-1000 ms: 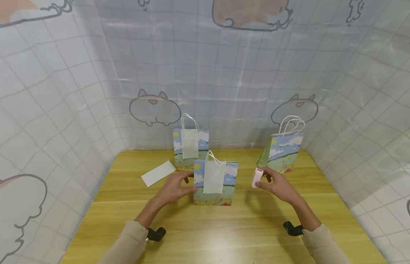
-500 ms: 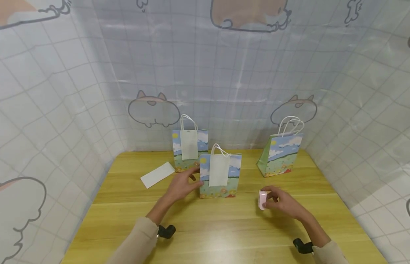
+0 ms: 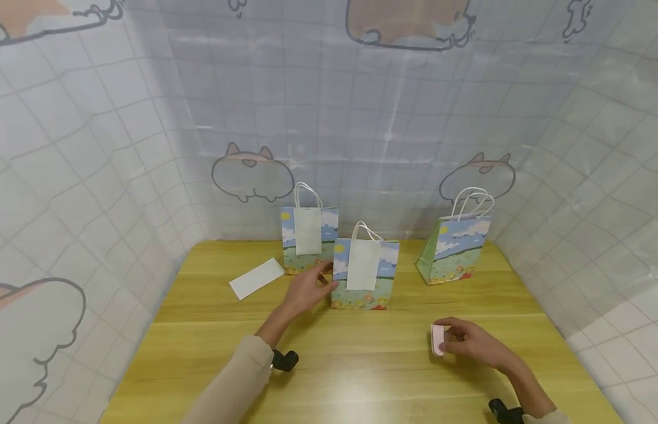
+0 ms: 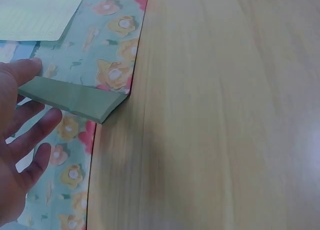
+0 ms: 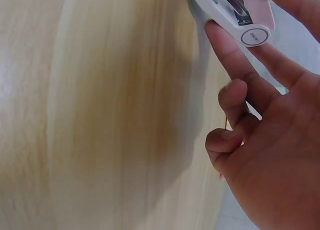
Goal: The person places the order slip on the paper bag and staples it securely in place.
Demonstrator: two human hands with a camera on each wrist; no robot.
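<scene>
My left hand (image 3: 306, 290) grips the side edge of the middle paper gift bag (image 3: 387, 282), which stands upright. Its thumb lies on the front and its fingers on the green side panel (image 4: 75, 99). A white card (image 3: 363, 265) hangs flat against this bag's front, just below the twisted white handles. Low over the table at right, my right hand (image 3: 477, 343) pinches a small pink and white stapler (image 3: 437, 340) between thumb and fingers. Its round end with a logo (image 5: 255, 36) shows in the right wrist view.
Behind the middle bag, a matching bag (image 3: 330, 235) also bears a white card (image 3: 307, 231). At the back right stands a third bag (image 3: 458, 250), with no card on its visible front. One loose white card (image 3: 257, 278) lies on the wooden table (image 3: 201, 353) at left.
My left hand has slid the middle bag back and to the right, nearer the rear bag. My right hand has drawn the stapler toward me and to the right, away from the third bag.
</scene>
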